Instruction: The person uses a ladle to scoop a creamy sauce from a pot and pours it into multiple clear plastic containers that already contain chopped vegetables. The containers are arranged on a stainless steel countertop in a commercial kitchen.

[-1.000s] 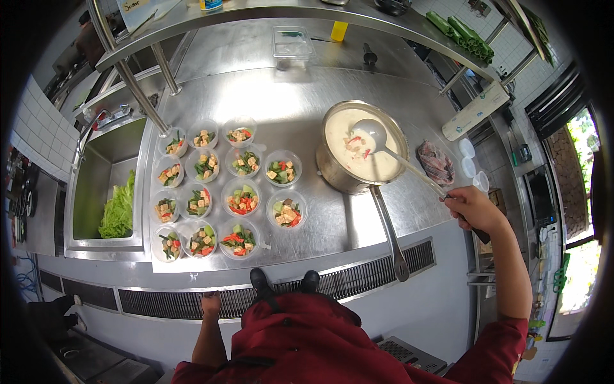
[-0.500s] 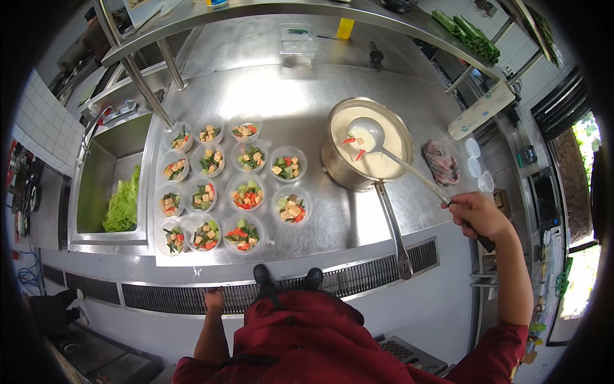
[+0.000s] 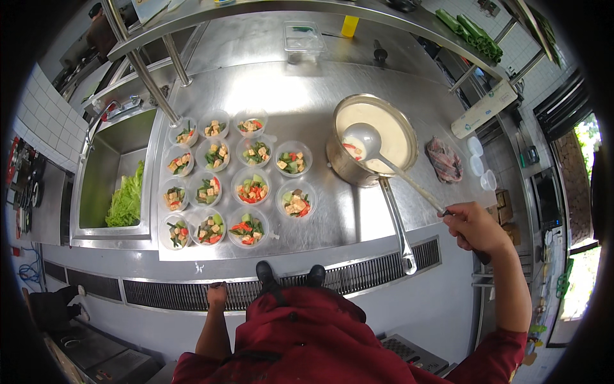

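Observation:
My right hand (image 3: pixel 474 227) is closed around the dark grip of a long-handled ladle (image 3: pixel 414 182). Its round bowl rests in a steel saucepan (image 3: pixel 345 165) of creamy white liquid, with red pieces and pale bits at the bowl's left edge. The pan's long handle points toward me over the counter's front edge. Low at my left side, my left hand (image 3: pixel 217 296) is closed; a dark edge shows at its fingers, but what it holds, if anything, is unclear. Left of the pan stand rows of clear plastic cups (image 3: pixel 250 186) containing tofu cubes, green vegetables and red pieces.
A sink (image 3: pixel 148 192) with leafy lettuce (image 3: pixel 126 200) lies left. Right of the pan are a plastic bag of reddish contents (image 3: pixel 444 160) and small white tubs (image 3: pixel 476 166). A clear container (image 3: pixel 303 40) and yellow bottle (image 3: pixel 349 26) stand under the overhead shelf (image 3: pixel 256 10).
The ladle's bowl has shifted slightly left and tilted within the pan, and fewer red pieces show by it. My right hand has moved slightly nearer me. My left hand stays low.

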`<act>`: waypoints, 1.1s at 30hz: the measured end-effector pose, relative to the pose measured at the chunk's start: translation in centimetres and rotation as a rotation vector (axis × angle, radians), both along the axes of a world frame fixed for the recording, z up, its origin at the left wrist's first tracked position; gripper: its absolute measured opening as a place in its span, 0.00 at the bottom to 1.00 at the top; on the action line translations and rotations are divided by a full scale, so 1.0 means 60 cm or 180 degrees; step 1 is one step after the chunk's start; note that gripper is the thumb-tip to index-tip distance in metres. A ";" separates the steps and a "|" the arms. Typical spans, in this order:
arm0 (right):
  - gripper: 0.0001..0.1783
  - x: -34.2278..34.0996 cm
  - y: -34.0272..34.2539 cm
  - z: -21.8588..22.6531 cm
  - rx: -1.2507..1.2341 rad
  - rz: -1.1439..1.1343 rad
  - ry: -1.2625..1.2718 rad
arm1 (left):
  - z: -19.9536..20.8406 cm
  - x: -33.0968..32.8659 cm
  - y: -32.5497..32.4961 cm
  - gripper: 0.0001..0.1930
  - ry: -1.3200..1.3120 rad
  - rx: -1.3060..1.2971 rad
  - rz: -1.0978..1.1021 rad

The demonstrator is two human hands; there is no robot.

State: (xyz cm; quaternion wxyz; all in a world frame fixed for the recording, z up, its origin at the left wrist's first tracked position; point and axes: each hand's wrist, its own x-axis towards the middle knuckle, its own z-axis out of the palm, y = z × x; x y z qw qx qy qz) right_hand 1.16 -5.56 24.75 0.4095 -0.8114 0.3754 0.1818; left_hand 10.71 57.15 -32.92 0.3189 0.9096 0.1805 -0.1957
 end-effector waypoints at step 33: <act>0.16 0.364 0.246 -0.085 0.0951 0.1061 0.0082 | 0.028 -0.045 0.126 0.24 0.0575 -0.0176 0.0970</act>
